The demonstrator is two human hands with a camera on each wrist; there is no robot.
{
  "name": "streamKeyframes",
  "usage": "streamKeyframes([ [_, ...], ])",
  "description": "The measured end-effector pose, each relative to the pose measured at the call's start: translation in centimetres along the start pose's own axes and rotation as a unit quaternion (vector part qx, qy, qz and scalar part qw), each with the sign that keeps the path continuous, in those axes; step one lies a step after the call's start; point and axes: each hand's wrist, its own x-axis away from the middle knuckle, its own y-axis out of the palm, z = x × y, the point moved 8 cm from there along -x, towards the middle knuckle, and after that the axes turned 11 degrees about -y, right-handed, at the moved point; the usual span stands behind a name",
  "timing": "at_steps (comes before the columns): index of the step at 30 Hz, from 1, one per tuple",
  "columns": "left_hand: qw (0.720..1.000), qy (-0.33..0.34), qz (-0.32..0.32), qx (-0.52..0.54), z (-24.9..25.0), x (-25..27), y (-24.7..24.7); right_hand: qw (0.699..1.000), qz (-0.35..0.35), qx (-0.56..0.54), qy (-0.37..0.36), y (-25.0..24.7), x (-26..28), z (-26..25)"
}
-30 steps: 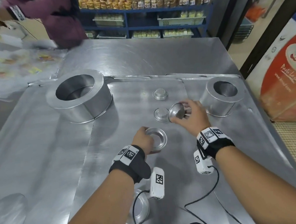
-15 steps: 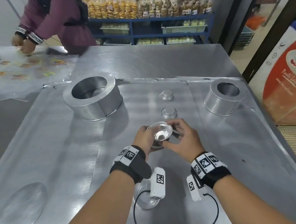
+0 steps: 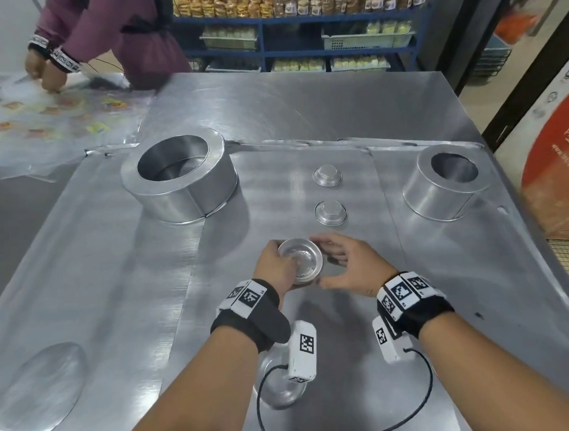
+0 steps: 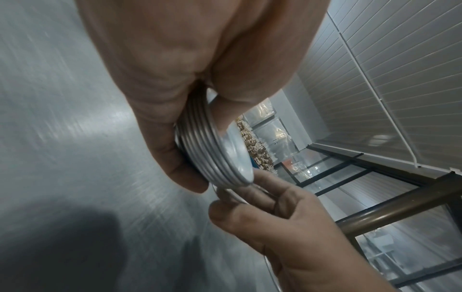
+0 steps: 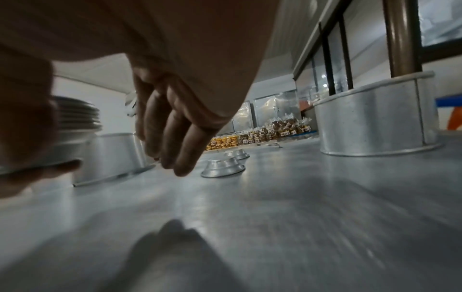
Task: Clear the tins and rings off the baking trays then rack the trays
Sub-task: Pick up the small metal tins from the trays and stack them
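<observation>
My left hand (image 3: pixel 277 268) grips a nested stack of small round tins (image 3: pixel 303 258), held just above the middle baking tray (image 3: pixel 333 329). The left wrist view shows the stack's (image 4: pixel 220 158) several rims between thumb and fingers. My right hand (image 3: pixel 341 265) hovers beside the stack with relaxed fingers (image 5: pixel 180 144) and holds nothing. Two small tins (image 3: pixel 327 175) (image 3: pixel 330 213) lie upside down on the tray beyond my hands. A large ring (image 3: pixel 179 175) stands at the back left and a smaller ring (image 3: pixel 447 182) at the back right.
Another small tin (image 3: pixel 280 385) lies near the front, partly hidden under my left wrist camera. A flat oval disc (image 3: pixel 40 390) is at the front left. Another person (image 3: pixel 115 35) works over plastic sheeting at the far left. Shelves of packaged goods (image 3: pixel 296 1) stand behind the table.
My right hand lifted a small tin off the tray, brought it to the stack in my left hand, nested it, then let go and drew slightly away.
</observation>
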Motion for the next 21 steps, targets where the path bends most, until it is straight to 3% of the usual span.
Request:
streamKeyframes([
  [4, 1.000, -0.003, 0.013, -0.008, -0.3, -1.0, -0.4, 0.987, 0.006, 0.155, 0.040, -2.3, -3.1, 3.4],
  [8, 1.000, -0.004, 0.026, -0.015, -0.5, -1.6, -1.0, 0.948, 0.081, 0.301, 0.067, -5.7, -6.4, 5.1],
  [11, 0.999, -0.015, 0.027, -0.019, -0.8, -2.0, -1.4, 0.919, 0.094, 0.375, 0.079, -6.8, -8.6, 5.3],
  [16, 0.998, -0.013, 0.052, -0.044, -1.2, -2.3, -2.6, 0.893, 0.057, 0.430, 0.123, -6.9, -11.0, 6.1],
  [21, 0.998, -0.017, 0.052, -0.036, -1.5, -2.3, -3.7, 0.899, 0.041, 0.409, 0.151, -6.7, -11.4, 6.7],
])
